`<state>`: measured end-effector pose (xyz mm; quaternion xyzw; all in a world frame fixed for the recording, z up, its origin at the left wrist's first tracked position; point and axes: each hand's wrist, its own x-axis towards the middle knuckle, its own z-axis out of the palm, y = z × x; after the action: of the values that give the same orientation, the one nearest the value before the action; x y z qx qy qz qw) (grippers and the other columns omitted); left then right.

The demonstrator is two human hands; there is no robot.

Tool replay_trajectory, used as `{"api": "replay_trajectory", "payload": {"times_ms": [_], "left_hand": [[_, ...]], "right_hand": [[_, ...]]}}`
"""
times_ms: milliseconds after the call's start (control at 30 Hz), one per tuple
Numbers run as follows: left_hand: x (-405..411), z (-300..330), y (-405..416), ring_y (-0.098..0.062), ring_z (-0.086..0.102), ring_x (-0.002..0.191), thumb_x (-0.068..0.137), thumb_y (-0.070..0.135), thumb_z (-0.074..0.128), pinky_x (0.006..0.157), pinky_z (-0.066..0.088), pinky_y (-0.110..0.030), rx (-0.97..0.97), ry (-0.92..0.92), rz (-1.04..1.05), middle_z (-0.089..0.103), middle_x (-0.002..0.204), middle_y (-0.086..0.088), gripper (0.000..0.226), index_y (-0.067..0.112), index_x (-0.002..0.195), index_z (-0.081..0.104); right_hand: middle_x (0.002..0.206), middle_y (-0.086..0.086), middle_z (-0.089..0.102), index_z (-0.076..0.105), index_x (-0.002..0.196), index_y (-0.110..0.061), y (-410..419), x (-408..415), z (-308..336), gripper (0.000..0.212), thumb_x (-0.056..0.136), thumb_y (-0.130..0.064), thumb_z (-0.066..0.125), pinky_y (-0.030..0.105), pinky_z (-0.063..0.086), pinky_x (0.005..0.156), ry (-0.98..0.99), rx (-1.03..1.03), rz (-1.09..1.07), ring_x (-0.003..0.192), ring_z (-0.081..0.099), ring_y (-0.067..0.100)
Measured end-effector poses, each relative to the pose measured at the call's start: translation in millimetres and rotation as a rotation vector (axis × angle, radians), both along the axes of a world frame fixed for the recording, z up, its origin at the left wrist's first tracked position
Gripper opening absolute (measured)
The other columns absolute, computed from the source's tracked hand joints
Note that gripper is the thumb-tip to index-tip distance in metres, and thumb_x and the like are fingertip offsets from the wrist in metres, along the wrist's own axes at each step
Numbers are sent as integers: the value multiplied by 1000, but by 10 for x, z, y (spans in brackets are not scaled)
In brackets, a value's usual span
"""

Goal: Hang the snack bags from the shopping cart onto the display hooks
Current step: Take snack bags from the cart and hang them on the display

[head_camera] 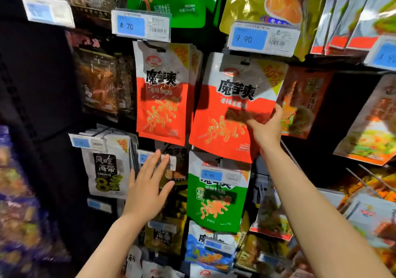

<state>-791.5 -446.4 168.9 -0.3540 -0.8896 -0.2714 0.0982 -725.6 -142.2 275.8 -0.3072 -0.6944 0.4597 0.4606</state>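
My right hand [266, 127] grips the right edge of a white-and-red snack bag [227, 110], holding it up tilted against the rack, its top hole close under the 9.90 price tag [263, 38]. Whether the bag sits on a hook is hidden by the tag. A matching white-and-red bag [162, 89] hangs on the hook to its left, with more behind it. My left hand [147, 189] is raised lower down with fingers spread, holding nothing, in front of a dark bag. The shopping cart is out of view.
Below hang a green bag [216, 200] and a blue one [210, 250]. A white seaweed bag [107, 168] hangs at lower left, brown bags [96, 80] at left, gold and green bags on top. More snack packs [368, 132] fill the right rack.
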Motion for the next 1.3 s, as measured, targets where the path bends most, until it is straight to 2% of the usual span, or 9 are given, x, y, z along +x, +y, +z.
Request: {"api": "replay_trajectory", "payload": {"times_ms": [200,300,467,567,667,867,1067,1200,1300], "left_hand": [[230,51,244,-27,22,145,92,34,58,116,21,-50,151,23,-49,24,157,-7,58,19,145,40],[543,3,518,-30,39,133,86,31,55,108,34,-46,258,55,-182,47,142,-11,51,12,133,55],[1205,20,1079,-27,58,105,88,31,51,89,44,-38,239,109,-422,65,111,-5,34,13,112,66],[1666,41,1422,-25,65,93,86,39,43,77,52,-34,148,33,-577,71,99,1,37,20,103,70],[2227,45,1756,-22,69,88,85,42,46,74,53,-31,168,-72,-644,74,95,3,36,21,97,73],[3545,-122,2557,-10,66,78,84,39,53,69,52,-27,124,-227,-796,74,95,8,30,23,96,74],[4888,-419,3315,-1,55,70,83,31,57,58,38,-7,70,-378,-964,70,82,9,24,18,92,75],[5583,-642,3735,-11,63,75,89,11,65,66,47,-27,-60,-412,-1090,73,85,-1,8,12,89,73],[6002,-886,4039,-27,67,77,83,20,62,63,46,-30,-232,-428,-1183,70,81,-7,8,19,85,70]], "right_hand": [[90,-5,60,24,147,-27,-246,615,-132,90,76,-21,79,41,51,83,-83,42,-32,82,63,20],[91,-3,59,33,141,-23,-356,1095,-133,74,80,-15,75,24,48,70,-125,51,-77,68,57,5],[81,-5,61,40,132,-26,-404,2131,-182,58,85,-12,70,30,52,73,-193,94,-32,71,62,11],[75,-2,60,57,102,-28,-314,2786,-282,27,85,-10,69,38,51,76,-271,85,-38,75,63,20],[70,-17,52,63,84,-29,-131,3432,-530,23,85,-7,69,27,45,71,-272,-15,-47,65,51,6],[57,-6,50,64,101,1,342,4824,-1071,12,89,-1,62,16,50,61,-277,-273,-66,59,56,5],[68,-7,64,68,75,-25,711,6157,-1430,23,87,-5,66,18,48,62,-232,-473,-241,61,60,0],[79,-1,66,72,68,-32,814,6906,-1653,19,82,-19,73,38,52,76,-178,-601,-406,77,66,19],[70,-5,65,73,67,-26,898,7426,-1860,24,77,-5,73,28,52,62,-80,-679,-537,63,61,12]]}}
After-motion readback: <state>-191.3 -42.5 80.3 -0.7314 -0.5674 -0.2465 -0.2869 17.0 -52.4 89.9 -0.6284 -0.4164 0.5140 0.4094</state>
